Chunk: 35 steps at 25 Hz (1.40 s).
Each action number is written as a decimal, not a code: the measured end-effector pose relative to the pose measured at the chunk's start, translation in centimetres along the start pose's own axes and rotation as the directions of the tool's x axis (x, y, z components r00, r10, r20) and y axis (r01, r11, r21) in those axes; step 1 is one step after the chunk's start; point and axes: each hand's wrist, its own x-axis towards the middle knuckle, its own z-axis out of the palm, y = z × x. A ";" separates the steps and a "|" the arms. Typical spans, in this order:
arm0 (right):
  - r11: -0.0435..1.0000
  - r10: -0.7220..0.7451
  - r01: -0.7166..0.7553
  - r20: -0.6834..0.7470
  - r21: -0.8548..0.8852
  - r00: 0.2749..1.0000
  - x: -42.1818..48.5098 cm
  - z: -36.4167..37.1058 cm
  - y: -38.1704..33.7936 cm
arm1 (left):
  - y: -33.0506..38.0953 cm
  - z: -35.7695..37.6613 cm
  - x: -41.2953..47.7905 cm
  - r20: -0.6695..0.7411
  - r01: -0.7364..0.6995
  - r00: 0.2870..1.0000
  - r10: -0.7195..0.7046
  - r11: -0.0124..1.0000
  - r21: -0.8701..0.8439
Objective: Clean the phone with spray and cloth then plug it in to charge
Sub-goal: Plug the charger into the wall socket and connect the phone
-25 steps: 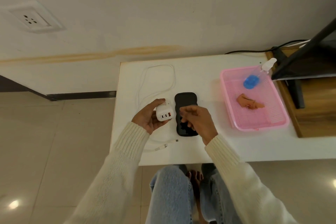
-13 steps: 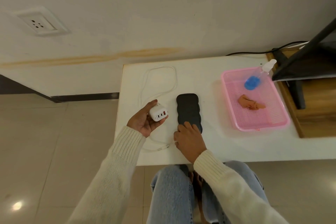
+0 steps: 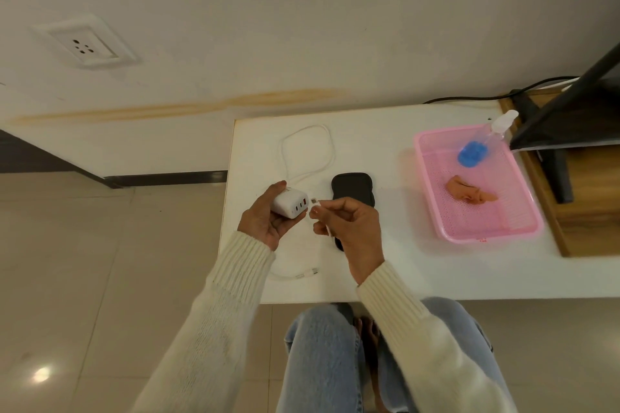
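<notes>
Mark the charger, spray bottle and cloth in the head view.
charger (image 3: 289, 204): head view, on its white body, beside the ports.
spray bottle (image 3: 473, 151): head view, on its blue lower end.
cloth (image 3: 469, 193): head view, middle of the crumpled fabric.

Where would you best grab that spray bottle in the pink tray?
Grip the spray bottle around its clear middle, between the blue end and the white spray head, coming from above and the left. It lies tilted across the pink tray's far corner, and the monitor crowds its right side.
</notes>
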 end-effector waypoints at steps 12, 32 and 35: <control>0.916 -0.164 0.129 -0.061 -0.381 0.985 -0.3 2.3 -0.1 | 0.7 0.2 -0.5 -0.103 -0.187 0.976 0.192 0.980 0.064; 0.791 -0.297 0.274 0.050 -0.547 0.954 0.6 3.1 -0.3 | 0.7 0.9 -0.7 -0.156 -0.361 0.908 0.388 0.916 0.176; 0.773 -0.244 0.254 0.097 -0.581 0.965 0.3 2.9 -0.7 | 1.4 0.5 -0.8 -0.068 -0.340 0.931 0.359 0.919 0.197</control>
